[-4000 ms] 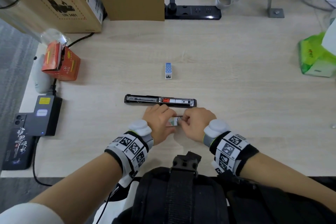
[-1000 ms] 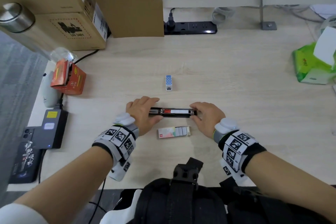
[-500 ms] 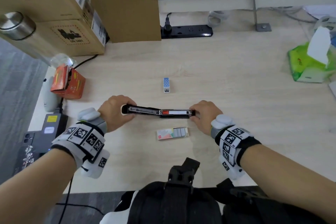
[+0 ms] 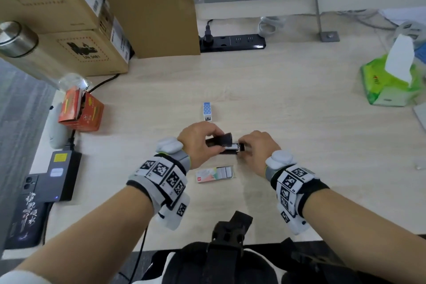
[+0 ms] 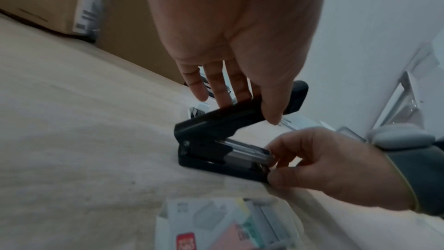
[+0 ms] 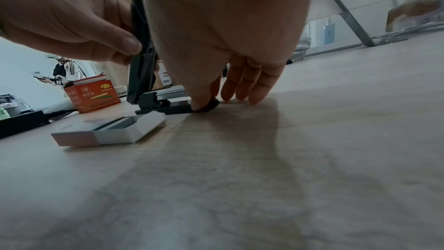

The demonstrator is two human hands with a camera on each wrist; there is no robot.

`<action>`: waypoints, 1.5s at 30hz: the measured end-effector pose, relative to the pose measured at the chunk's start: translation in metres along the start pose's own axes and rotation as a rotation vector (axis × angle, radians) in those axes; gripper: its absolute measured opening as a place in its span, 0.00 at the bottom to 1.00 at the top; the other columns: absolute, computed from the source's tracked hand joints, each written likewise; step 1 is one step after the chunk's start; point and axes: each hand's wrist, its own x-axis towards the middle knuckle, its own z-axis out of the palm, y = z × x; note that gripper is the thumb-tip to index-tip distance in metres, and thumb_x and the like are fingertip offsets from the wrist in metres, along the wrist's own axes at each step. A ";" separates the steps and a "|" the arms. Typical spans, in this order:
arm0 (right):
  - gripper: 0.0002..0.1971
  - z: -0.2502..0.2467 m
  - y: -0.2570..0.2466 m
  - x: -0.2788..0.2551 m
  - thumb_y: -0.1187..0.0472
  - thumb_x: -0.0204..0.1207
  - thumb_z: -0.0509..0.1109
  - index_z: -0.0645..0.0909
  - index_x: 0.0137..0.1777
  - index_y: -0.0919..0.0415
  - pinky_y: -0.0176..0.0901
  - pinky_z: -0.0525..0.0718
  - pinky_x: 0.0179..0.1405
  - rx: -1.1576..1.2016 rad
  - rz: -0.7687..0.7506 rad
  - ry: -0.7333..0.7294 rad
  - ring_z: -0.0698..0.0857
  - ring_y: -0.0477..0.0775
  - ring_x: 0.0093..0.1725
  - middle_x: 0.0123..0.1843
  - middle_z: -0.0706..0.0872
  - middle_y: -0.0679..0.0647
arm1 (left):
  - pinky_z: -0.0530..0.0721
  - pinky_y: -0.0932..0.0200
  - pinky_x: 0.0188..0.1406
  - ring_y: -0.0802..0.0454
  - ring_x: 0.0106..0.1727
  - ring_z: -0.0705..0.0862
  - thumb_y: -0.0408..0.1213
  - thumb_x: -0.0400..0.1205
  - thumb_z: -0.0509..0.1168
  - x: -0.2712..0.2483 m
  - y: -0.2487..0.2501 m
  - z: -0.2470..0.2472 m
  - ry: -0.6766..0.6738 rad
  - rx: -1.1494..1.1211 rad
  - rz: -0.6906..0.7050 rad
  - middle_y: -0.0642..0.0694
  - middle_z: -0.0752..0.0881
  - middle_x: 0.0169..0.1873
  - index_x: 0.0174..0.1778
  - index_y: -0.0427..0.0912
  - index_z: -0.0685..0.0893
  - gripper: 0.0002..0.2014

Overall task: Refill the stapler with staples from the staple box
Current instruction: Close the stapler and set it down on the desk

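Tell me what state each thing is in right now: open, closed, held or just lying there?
Stapler: lid part raised, metal rail showing, base on the desk.
Left hand: grips the stapler's lid.
Right hand: pinches the stapler's front end.
Staple box: slid open, lying flat on the desk, untouched.
Orange box: flap open.
Tissue pack: a tissue sticking up.
Power strip: one plug in.

head: above, looking down | wrists: low, close | shared: stapler [image 4: 227,144]
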 end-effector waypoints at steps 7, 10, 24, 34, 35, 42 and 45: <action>0.14 0.005 0.009 0.000 0.58 0.72 0.70 0.83 0.57 0.49 0.44 0.70 0.45 0.015 0.007 -0.009 0.76 0.61 0.54 0.51 0.81 0.56 | 0.80 0.48 0.49 0.47 0.49 0.82 0.45 0.71 0.71 0.012 0.003 0.017 -0.117 0.250 0.084 0.51 0.87 0.45 0.50 0.57 0.86 0.12; 0.15 0.007 0.010 0.001 0.58 0.71 0.71 0.83 0.58 0.50 0.42 0.69 0.44 0.045 0.020 -0.013 0.77 0.61 0.54 0.52 0.82 0.57 | 0.79 0.47 0.51 0.46 0.50 0.81 0.45 0.72 0.70 0.014 0.003 0.018 -0.147 0.310 0.093 0.50 0.87 0.47 0.52 0.56 0.85 0.13; 0.15 0.012 0.014 0.002 0.58 0.69 0.74 0.82 0.56 0.49 0.49 0.78 0.51 0.181 0.051 0.051 0.77 0.58 0.53 0.49 0.84 0.54 | 0.74 0.51 0.50 0.45 0.51 0.78 0.49 0.76 0.66 0.025 0.012 0.023 -0.246 0.552 0.099 0.49 0.83 0.49 0.54 0.54 0.82 0.11; 0.15 0.011 0.013 0.003 0.57 0.68 0.74 0.80 0.55 0.48 0.49 0.77 0.49 0.161 0.041 0.029 0.77 0.57 0.51 0.48 0.83 0.53 | 0.70 0.53 0.44 0.43 0.50 0.78 0.45 0.77 0.64 0.028 0.018 0.024 -0.266 0.674 0.142 0.46 0.82 0.49 0.52 0.49 0.79 0.10; 0.15 0.011 0.013 0.003 0.56 0.68 0.74 0.80 0.56 0.49 0.48 0.77 0.49 0.162 0.038 0.026 0.77 0.57 0.51 0.48 0.83 0.52 | 0.71 0.52 0.45 0.43 0.50 0.77 0.44 0.78 0.63 0.027 0.017 0.024 -0.263 0.690 0.149 0.46 0.82 0.49 0.53 0.49 0.77 0.10; 0.15 -0.003 0.015 0.006 0.55 0.63 0.80 0.77 0.46 0.50 0.49 0.81 0.51 0.233 0.094 -0.096 0.79 0.53 0.48 0.46 0.80 0.48 | 0.70 0.53 0.50 0.45 0.53 0.76 0.31 0.76 0.63 0.024 0.002 0.010 -0.351 0.813 0.206 0.49 0.81 0.53 0.58 0.53 0.76 0.16; 0.14 -0.004 0.014 0.010 0.54 0.63 0.80 0.77 0.43 0.48 0.47 0.81 0.51 0.170 0.062 -0.131 0.79 0.52 0.48 0.46 0.79 0.48 | 0.69 0.54 0.52 0.45 0.56 0.75 0.27 0.75 0.61 0.026 -0.007 -0.018 -0.327 0.862 0.237 0.49 0.80 0.54 0.57 0.52 0.75 0.18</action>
